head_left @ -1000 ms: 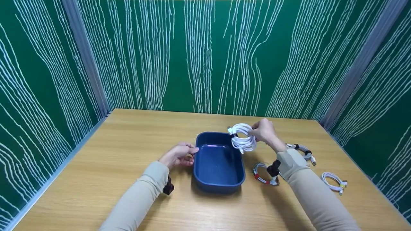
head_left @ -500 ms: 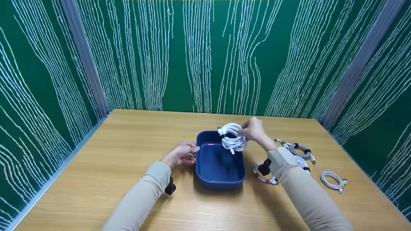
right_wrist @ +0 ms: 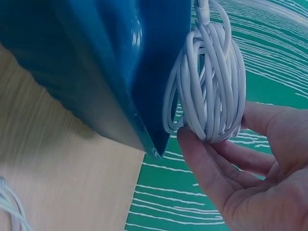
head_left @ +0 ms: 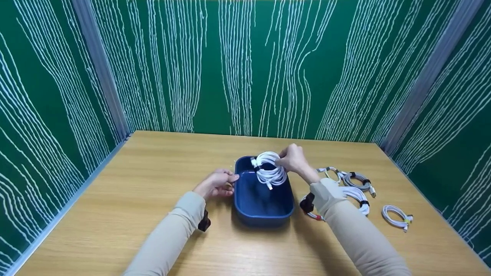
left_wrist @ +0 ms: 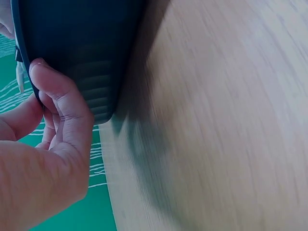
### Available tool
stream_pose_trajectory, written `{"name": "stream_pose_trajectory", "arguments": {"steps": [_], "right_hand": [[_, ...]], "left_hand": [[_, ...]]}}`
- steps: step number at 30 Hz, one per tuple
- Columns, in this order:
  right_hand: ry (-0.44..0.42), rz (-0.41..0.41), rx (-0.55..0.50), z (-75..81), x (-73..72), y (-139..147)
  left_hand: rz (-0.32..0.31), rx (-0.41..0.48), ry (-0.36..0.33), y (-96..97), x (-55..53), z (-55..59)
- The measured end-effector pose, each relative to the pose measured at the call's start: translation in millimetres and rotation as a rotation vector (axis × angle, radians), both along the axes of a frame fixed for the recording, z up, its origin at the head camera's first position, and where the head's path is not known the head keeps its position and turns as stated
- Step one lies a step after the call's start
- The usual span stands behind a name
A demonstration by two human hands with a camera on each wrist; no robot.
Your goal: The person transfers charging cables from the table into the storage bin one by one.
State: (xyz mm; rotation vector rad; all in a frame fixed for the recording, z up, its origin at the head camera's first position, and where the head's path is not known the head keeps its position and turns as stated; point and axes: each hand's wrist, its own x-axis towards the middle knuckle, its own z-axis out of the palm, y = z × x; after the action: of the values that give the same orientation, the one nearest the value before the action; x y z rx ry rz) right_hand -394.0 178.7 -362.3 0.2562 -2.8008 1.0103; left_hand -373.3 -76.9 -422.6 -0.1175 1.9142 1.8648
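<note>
A dark blue plastic bin [head_left: 264,219] stands on the table, its inside bare where it shows. My left hand [head_left: 218,183] pinches the bin's left rim between thumb and fingers; the left wrist view shows that grip on the rim [left_wrist: 24,57] up close. Over the bin's far right part, my right hand [head_left: 294,159] holds a coiled white cable [head_left: 270,178] by its right side. A black strap ties the coil, and a plug end hangs from it. In the right wrist view thumb and fingers pinch the bottom of the white coil [right_wrist: 207,86].
Right of the bin lie several other coiled cables: a grey one with black ties [head_left: 356,181], a white one with a black tie [head_left: 358,194], a white one with a yellow tie [head_left: 397,217], and a red-tied one [head_left: 315,217] partly behind my right wrist. Green white-streaked panels [head_left: 211,69] enclose the table.
My right hand has carried the white coiled cable leftward, from the bin's right edge to over its opening. The left hand has kept its grip on the rim.
</note>
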Motion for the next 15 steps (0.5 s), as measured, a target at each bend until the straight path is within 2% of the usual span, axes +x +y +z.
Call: {"name": "stream_pose_trajectory", "arguments": {"steps": [6, 15], "right_hand": [[0.018, -0.004, 0.061, -6.1, 0.2, -9], [0.000, -0.007, 0.054, -8.9, -0.5, -18]], "left_hand": [[-0.009, 0.006, 0.008, 0.8, -0.3, -2.2], [-0.007, 0.009, 0.008, 0.8, -1.2, -1.4]]}}
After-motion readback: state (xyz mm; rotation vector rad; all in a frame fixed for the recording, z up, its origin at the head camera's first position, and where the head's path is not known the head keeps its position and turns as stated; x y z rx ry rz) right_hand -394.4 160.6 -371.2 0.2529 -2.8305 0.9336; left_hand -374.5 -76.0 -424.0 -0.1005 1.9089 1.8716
